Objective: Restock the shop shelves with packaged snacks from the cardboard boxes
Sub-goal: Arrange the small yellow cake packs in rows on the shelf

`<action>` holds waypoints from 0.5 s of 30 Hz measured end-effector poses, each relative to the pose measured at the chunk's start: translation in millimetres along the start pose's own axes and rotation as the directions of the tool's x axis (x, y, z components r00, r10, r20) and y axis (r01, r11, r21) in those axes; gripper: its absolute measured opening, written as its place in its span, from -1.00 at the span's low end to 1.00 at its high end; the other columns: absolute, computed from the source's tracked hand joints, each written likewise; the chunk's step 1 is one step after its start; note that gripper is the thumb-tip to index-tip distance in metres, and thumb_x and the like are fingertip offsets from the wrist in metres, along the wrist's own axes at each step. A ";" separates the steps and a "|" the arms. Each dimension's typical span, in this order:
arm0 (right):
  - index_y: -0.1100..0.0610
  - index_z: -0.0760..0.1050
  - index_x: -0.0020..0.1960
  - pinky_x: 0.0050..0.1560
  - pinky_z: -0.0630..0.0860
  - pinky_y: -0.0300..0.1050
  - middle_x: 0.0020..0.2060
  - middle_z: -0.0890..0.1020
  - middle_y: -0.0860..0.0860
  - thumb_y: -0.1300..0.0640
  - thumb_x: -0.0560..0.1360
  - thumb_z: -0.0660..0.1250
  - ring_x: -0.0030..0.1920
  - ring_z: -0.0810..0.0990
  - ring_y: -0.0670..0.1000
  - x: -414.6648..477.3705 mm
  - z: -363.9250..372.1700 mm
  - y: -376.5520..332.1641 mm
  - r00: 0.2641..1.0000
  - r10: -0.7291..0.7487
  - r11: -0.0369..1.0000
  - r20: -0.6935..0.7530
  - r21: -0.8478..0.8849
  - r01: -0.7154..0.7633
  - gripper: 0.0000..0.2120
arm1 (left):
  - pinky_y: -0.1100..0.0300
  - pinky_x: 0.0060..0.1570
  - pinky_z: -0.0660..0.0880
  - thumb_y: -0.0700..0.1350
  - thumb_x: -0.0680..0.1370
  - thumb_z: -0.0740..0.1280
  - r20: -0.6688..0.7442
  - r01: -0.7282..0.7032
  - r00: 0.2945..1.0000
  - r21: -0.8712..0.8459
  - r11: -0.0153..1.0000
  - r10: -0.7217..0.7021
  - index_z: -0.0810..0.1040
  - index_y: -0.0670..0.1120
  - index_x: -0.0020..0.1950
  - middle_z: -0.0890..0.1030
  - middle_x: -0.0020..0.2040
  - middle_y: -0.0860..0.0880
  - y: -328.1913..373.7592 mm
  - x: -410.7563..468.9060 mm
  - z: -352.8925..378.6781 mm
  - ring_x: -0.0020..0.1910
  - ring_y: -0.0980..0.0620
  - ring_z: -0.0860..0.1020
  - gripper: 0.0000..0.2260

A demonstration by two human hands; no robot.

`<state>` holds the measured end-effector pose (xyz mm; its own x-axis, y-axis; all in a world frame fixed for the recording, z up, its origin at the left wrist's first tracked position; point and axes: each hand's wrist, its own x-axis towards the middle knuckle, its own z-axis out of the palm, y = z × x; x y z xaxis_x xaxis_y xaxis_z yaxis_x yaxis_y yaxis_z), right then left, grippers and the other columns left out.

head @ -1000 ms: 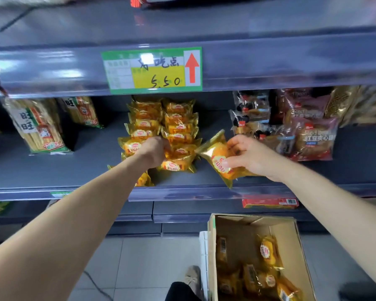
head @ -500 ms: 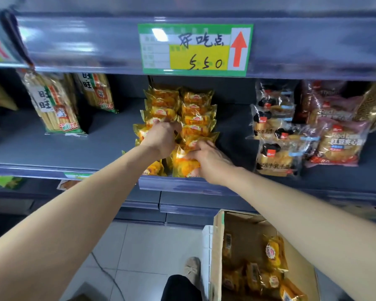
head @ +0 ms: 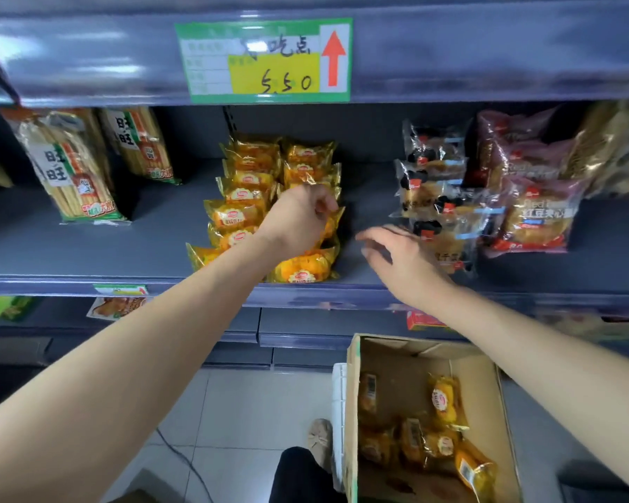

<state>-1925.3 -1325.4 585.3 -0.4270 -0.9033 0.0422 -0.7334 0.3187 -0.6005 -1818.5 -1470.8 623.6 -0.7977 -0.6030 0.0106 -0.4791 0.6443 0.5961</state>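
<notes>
Behind left hand (head: 298, 219), half-hidden yellow packets (head: 233, 216)

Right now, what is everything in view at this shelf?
shelf: one, grey-blue, centre
yellow snack packs: about a dozen, yellow-orange, two rows on it
cardboard box: one, brown, floor, lower right
boxed packs: roughly six, yellow, inside it
rice cracker bags: at least two, tan and green, shelf left
bread packs: several, clear or maroon, shelf right
price tag: one, green and yellow, upper shelf edge
shoe: one, beige, floor
left hand: fingers curled on the right row
right hand: open, above bare shelf beside it
</notes>
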 end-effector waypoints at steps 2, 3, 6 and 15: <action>0.08 0.52 0.22 0.03 0.45 -0.11 0.11 0.57 -0.01 0.14 0.58 0.21 0.11 0.52 0.03 -34.6 -4.6 23.1 0.996 0.077 0.997 0.038 -0.029 -0.076 -0.76 | 0.34 -0.10 0.42 -0.30 0.55 0.21 0.094 -0.042 0.995 -0.041 0.998 0.045 0.60 -0.14 0.05 0.59 -0.01 -0.03 18.4 -4.4 19.7 -0.05 0.06 0.53 -0.80; 0.06 0.52 0.23 0.05 0.45 -0.13 0.13 0.57 -0.03 0.13 0.58 0.21 0.12 0.52 0.02 -51.9 -4.2 35.8 0.990 0.127 0.991 0.067 -0.046 -0.124 -0.75 | 0.32 -0.07 0.44 -0.30 0.54 0.23 0.159 -0.065 0.985 -0.046 0.997 0.072 0.61 -0.16 0.04 0.59 -0.03 -0.02 27.9 -6.8 33.3 -0.05 0.05 0.54 -0.81; 0.04 0.54 0.21 0.09 0.47 -0.15 0.14 0.59 -0.02 0.12 0.58 0.23 0.12 0.55 0.01 -95.8 2.5 75.9 0.951 0.260 0.965 0.169 -0.081 -0.250 -0.76 | 0.37 -0.11 0.43 -0.28 0.53 0.25 0.380 -0.092 0.919 -0.040 0.995 0.100 0.61 -0.15 0.06 0.61 -0.05 -0.02 52.5 -19.4 83.6 -0.07 0.06 0.53 -0.81; -0.12 0.48 -0.03 0.03 0.40 -0.16 -0.09 0.53 -0.06 0.16 0.54 0.22 0.07 0.52 0.03 -188.4 50.3 162.6 0.687 0.507 0.857 0.520 -0.222 -0.464 -0.82 | 0.25 0.11 0.37 -0.25 0.55 0.23 0.757 0.010 0.640 0.166 0.986 -0.134 0.52 -0.15 0.24 0.54 0.23 -0.06 44.5 -83.0 236.0 0.23 -0.04 0.49 -0.73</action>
<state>-1937.5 -1117.9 439.6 -0.3900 -0.6087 -0.6909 -0.5484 0.7563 -0.3568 -1860.0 -1281.1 459.7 -0.7233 -0.1164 -0.6807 -0.5416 0.7071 0.4546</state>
